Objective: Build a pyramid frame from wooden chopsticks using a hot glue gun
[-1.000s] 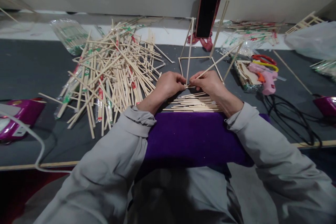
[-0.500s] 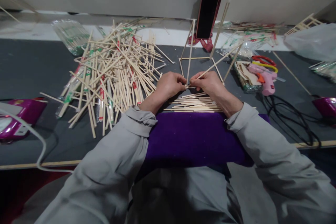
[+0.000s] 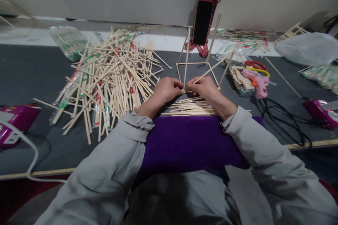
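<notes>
A frame of wooden chopsticks stands on the grey table, with a back stick [image 3: 192,63] lying flat and several sticks rising from its corners. My left hand [image 3: 167,90] pinches the near left corner, at the foot of an upright chopstick [image 3: 186,59]. Just to its right, my right hand [image 3: 205,87] is closed on a slanted chopstick [image 3: 214,67], its lower end close to that same corner and its upper end near the top of the right upright. The fingertips partly hide the joint. Below my hands lies a row of loose chopsticks [image 3: 192,108].
A large heap of chopsticks [image 3: 118,74] is on the left. To the right are a pink glue gun [image 3: 261,86], red-handled scissors [image 3: 256,65] and a black cable [image 3: 285,119]. A phone [image 3: 202,23] stands behind the frame. A purple cloth [image 3: 190,144] covers the near edge.
The view has shifted slightly, so everything sits a little lower and further left. Both hands keep their grip at the corner, and the slanted chopstick stays in my right hand.
</notes>
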Available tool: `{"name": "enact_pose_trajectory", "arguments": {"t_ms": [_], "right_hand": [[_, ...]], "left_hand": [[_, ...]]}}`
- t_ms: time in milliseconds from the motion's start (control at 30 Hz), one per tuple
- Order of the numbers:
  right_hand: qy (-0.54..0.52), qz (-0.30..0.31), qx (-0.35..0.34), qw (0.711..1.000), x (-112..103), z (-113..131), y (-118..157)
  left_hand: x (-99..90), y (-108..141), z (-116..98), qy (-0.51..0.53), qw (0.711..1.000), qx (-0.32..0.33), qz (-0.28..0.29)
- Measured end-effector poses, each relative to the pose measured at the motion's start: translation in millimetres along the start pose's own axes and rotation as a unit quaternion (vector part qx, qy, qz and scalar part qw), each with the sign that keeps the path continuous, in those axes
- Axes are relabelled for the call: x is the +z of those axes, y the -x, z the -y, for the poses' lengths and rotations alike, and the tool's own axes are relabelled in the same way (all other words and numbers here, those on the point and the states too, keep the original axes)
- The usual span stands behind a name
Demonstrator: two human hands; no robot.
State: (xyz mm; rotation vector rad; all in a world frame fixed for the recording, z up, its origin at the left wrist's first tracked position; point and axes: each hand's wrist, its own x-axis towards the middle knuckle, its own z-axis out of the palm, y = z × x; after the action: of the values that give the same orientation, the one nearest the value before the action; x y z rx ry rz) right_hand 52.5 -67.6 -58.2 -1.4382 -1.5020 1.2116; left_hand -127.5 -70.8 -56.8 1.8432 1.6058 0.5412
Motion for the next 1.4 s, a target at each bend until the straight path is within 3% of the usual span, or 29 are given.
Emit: {"name": "enact_pose_trajectory", "arguments": {"t_ms": [1400], "right_hand": [[0.023, -0.010, -0.004, 1.000, -1.0, 1.7, 2.4]], "left_hand": [[1.0, 1.7, 0.9, 0.008, 1.000, 0.010, -0.012]]}}
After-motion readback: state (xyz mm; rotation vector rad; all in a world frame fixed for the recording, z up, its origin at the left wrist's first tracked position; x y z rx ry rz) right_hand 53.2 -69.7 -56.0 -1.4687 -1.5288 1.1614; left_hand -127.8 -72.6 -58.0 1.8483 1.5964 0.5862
